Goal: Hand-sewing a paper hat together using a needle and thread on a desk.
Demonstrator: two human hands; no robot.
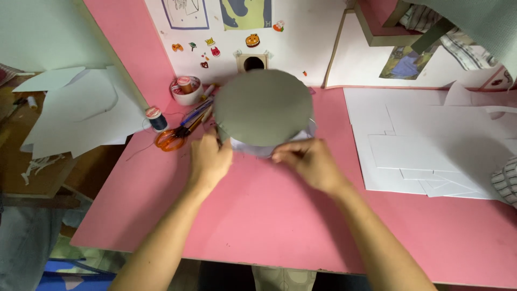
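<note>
Grey cardboard disc [263, 106], round, matte, held tilted above the pink tabletop [269, 215] at centre of view, slightly toward 12 o'clock. White paper strip [269, 146] curling along the disc's lower edge, from 7 to 4 o'clock of the disc, touching it; whether glued or only pressed cannot be told. Left hand [209, 160] at 8 o'clock of the disc, fingers closed in a pinch on rim and strip together. Right hand [308, 161] at 5 o'clock of the disc, fingers narrow, pinching the strip against the edge. Orange-handled scissors [171, 139] at 9 o'clock of the disc, lying flat, just beside a bundle of pens and pencils [198, 112]. Dark thread spool [156, 118] upright beyond the scissors; small white cup [187, 92] with rolls inside at 10 o'clock. Stack of white sheets [431, 145] at 3 o'clock, well apart. Loose white offcuts [81, 113] at 9 o'clock, off the tabletop edge. Wall with stickers and a small arched opening [253, 63] at 12 o'clock. Risks, as judged: strip likely to spring away from the rim if either pinch loosens, given its curl; disc edge liable to crease under uneven pressure; left wrist near the scissors, apt to nudge them.
</note>
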